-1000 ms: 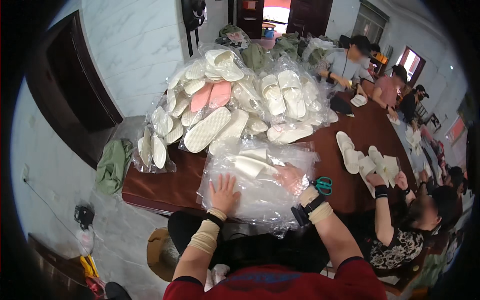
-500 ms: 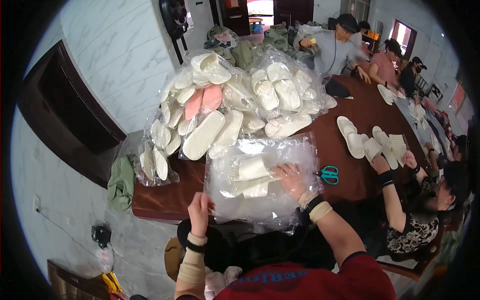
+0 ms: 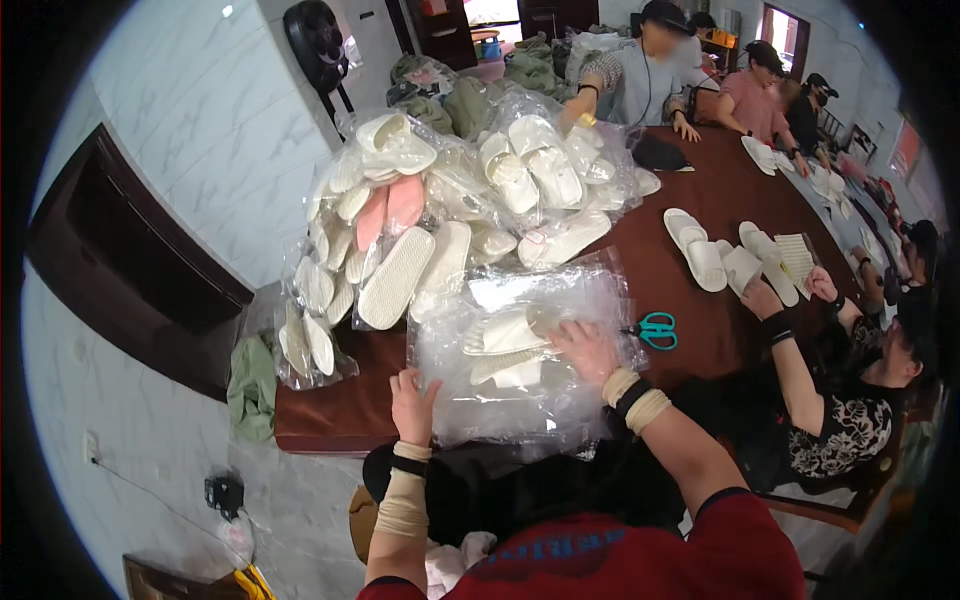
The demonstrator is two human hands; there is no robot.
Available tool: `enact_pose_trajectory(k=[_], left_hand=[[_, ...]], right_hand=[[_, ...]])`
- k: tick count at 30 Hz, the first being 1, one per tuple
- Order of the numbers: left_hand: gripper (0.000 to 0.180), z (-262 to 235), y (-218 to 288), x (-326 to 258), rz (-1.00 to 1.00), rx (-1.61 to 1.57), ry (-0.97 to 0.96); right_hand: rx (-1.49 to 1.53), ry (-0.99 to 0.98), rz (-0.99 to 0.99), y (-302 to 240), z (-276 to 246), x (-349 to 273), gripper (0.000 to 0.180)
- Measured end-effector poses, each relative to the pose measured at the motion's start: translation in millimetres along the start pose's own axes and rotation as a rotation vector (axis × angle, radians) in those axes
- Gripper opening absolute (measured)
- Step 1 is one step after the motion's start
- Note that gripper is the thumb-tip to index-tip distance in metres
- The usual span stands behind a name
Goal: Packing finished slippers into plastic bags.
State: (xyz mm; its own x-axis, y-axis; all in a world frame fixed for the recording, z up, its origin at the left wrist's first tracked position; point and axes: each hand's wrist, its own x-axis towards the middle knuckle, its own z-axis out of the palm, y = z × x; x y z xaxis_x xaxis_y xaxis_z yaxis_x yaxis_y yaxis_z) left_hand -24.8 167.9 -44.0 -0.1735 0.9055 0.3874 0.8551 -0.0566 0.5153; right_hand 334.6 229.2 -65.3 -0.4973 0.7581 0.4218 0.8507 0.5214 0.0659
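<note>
A pair of white slippers (image 3: 502, 333) lies in a stack of clear plastic bags (image 3: 450, 400) in front of me. My right hand (image 3: 587, 350) rests on the plastic at the slippers' right end, fingers stretched out. Beside the bags' left edge is my left hand (image 3: 412, 408), its thumb and fingers apart with nothing visible between them. Just right of the bags lie teal-handled scissors (image 3: 657, 331), their blades partly covered by plastic.
Beyond the bags is a heap of bagged white slippers (image 3: 398, 275) with one pink pair (image 3: 388, 210). Loose white slippers (image 3: 695, 250) lie on the brown-covered table (image 3: 650, 285), where a co-worker's hand (image 3: 762, 300) touches one. Other people stand or sit along the far right.
My left hand's closed fingers have come apart at the bags' left edge. My right hand stays on the slippers. The view has shifted slightly, and the far co-worker's arm has lowered toward the heap.
</note>
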Motion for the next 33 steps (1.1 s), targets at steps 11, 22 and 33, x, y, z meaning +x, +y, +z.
enact_pose_trajectory(k=[11,22,33], left_hand=[[0.084,76.9,-11.5,-7.5,0.17,0.187,-0.294],[0.087,87.2,-7.9,-16.5,0.147,0.249,-0.162],[0.081,90.3,-8.9,-10.2,0.077,0.131,-0.153]], right_hand=[[-0.16,-0.041,0.029,65.3,-62.2,-26.7,0.043],[1.124,0.37,0.655,37.9,-169.4,-34.6,0.043],[1.014,-0.089,0.699,-44.4,-20.1,-15.3,0.039]])
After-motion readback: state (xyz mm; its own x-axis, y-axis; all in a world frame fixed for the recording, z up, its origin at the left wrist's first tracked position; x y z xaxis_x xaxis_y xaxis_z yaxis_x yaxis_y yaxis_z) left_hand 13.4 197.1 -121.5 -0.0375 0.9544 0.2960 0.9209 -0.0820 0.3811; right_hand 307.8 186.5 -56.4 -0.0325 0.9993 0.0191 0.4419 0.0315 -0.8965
